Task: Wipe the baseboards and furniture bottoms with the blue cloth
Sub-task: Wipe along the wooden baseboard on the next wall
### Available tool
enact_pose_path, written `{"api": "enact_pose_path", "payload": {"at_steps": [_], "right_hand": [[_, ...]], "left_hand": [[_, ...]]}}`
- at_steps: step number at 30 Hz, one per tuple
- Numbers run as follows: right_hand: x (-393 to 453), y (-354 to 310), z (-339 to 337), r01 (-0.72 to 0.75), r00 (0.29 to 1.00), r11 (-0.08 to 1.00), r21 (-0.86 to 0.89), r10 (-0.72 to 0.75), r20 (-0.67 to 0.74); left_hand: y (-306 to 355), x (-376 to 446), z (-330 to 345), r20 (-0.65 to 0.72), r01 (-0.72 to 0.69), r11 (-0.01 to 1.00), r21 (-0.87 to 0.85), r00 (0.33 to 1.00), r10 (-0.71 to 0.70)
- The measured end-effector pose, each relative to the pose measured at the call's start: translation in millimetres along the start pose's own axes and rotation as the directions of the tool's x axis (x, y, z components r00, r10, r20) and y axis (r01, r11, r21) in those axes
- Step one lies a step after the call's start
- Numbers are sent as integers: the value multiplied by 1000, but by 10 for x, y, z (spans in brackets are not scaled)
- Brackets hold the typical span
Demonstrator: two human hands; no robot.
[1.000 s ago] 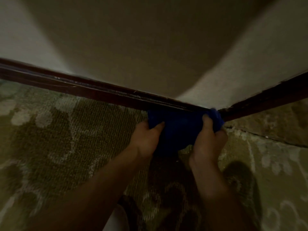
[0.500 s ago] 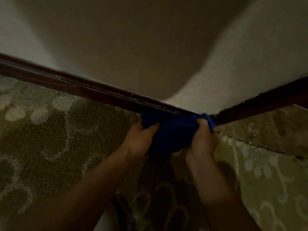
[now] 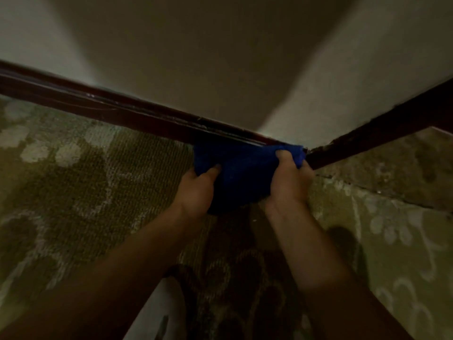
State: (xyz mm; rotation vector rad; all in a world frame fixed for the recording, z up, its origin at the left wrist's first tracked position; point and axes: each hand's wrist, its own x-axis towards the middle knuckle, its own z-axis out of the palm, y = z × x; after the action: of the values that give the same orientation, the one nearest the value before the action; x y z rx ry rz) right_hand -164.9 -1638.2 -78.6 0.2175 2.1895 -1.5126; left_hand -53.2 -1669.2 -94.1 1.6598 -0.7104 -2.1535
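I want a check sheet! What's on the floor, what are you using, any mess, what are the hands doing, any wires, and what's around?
Surface: patterned green carpet with pale flower shapes.
Job's things: blue cloth pressed against the dark wooden baseboard at an outward wall corner.
Clutter: nothing seen.
Grip: left hand holds the cloth's left edge; right hand holds its right edge at the corner.
Cables: nothing seen.
Surroundings: plain pale wall above; a second baseboard runs off right; room is dim.
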Motion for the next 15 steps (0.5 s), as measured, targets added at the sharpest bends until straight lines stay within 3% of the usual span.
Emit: {"api": "enact_pose_path", "payload": {"at_steps": [2, 5, 8, 10, 12, 15], "right_hand": [[85, -43, -70, 32, 989, 999, 13, -29, -147], [-22, -49, 91, 43, 973, 998, -34, -50, -224], [-340, 34, 418, 80, 992, 987, -138, -92, -82], [-495, 87, 571, 91, 994, 983, -158, -80, 77], [-469, 124, 583, 89, 988, 986, -141, -69, 140], [-203, 101, 326, 121, 992, 981, -149, -124, -13]], "left_hand": [[-20, -78, 127, 133, 26, 999, -20, 991, -24], [12, -47, 154, 58, 4, 998, -69, 998, 0], [23, -4, -83, -234, -101, 985, -137, 970, 67], [-32, -10, -235, -330, -152, 978, -143, 939, 98], [-54, -19, -283, -306, -158, 977, -145, 946, 108], [-7, -24, -164, -111, -82, 989, -123, 991, 68]]}}
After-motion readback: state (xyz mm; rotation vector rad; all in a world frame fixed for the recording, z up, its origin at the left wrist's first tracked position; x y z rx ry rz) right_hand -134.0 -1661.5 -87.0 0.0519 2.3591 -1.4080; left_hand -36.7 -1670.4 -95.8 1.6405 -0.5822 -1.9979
